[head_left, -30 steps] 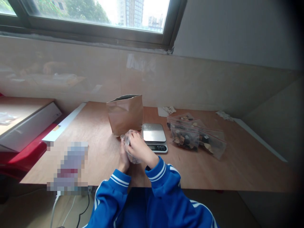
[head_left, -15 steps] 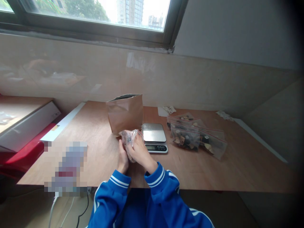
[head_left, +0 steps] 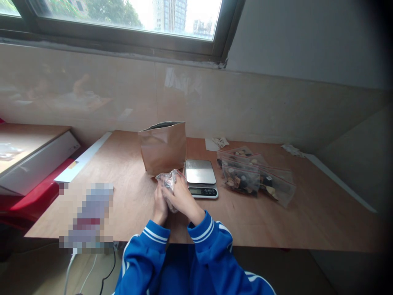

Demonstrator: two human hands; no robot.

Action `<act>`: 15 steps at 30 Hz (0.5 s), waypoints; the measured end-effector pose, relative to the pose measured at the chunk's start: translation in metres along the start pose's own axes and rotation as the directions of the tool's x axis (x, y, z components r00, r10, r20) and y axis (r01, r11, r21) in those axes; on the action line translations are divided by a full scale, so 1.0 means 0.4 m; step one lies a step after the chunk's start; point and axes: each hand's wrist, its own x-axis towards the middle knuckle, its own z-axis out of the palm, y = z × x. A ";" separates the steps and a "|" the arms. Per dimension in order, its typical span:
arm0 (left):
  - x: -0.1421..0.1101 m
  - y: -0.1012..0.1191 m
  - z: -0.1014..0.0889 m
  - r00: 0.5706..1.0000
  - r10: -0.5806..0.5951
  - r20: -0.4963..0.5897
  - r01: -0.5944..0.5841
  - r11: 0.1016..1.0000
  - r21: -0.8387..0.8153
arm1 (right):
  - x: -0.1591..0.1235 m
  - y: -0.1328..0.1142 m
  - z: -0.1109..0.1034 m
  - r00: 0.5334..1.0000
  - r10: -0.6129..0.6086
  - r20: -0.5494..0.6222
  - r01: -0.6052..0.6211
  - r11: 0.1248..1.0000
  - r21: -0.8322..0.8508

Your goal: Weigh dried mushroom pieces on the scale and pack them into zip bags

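Both hands are closed around a clear plastic zip bag (head_left: 168, 180) in front of me at the table's front. My left hand (head_left: 159, 205) grips its left side. My right hand (head_left: 181, 198) is on its right side, with fingers pressed into the crumpled film near the top. What the bag contains is mostly covered by my hands. Right behind it stands an open brown paper pouch (head_left: 164, 149). A kitchen scale (head_left: 201, 174) with a bare steel plate and a small display sits just to the right.
Several clear zip bags (head_left: 241, 180) of dark and tan pieces lie in a heap right of the scale. Scraps of white paper (head_left: 219, 142) lie at the back. A blurred-out device (head_left: 92, 215) with cables is at the table's left front edge.
My right hand has shifted its fingers on the bag, and the top of the bag has crumpled differently. The pouch, scale and heaped bags stay where they were.
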 end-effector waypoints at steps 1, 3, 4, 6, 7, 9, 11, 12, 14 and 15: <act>-0.003 0.007 0.002 1.000 -0.003 -0.002 0.003 1.000 0.014 | -0.002 -0.002 -0.002 1.000 0.012 0.010 -0.012 1.000 0.014; -0.008 0.020 0.005 1.000 -0.017 -0.013 0.017 0.999 0.040 | -0.008 -0.006 -0.007 1.000 0.012 0.026 -0.013 0.999 0.034; -0.010 0.025 0.006 0.999 -0.032 -0.018 0.033 0.998 0.049 | -0.011 -0.008 -0.010 0.999 0.003 0.037 -0.005 0.999 0.042; -0.013 0.028 0.008 0.997 -0.074 -0.016 0.075 0.996 0.052 | -0.019 -0.012 -0.018 0.998 -0.018 0.065 0.014 0.998 0.059; -0.013 0.027 0.008 0.995 -0.096 -0.009 0.097 0.994 0.047 | -0.024 -0.013 -0.024 0.996 -0.029 0.084 0.023 0.997 0.072; -0.014 0.024 0.007 0.992 -0.123 -0.003 0.123 0.992 0.031 | -0.032 -0.014 -0.038 0.990 -0.055 0.131 0.041 0.993 0.112; -0.013 0.021 0.006 0.993 -0.117 -0.012 0.117 0.993 0.028 | -0.038 -0.012 -0.054 0.981 -0.086 0.173 0.057 0.985 0.163; -0.013 0.022 0.005 0.995 -0.097 -0.020 0.098 0.994 0.044 | -0.040 -0.012 -0.060 0.977 -0.099 0.189 0.063 0.980 0.187; -0.014 0.026 0.003 0.999 -0.030 -0.029 0.033 0.993 0.112 | -0.041 -0.010 -0.071 0.972 -0.114 0.205 0.067 0.973 0.221; -0.015 0.031 0.002 1.000 0.001 -0.031 0.003 0.989 0.146 | -0.040 -0.010 -0.076 0.971 -0.115 0.209 0.065 0.971 0.232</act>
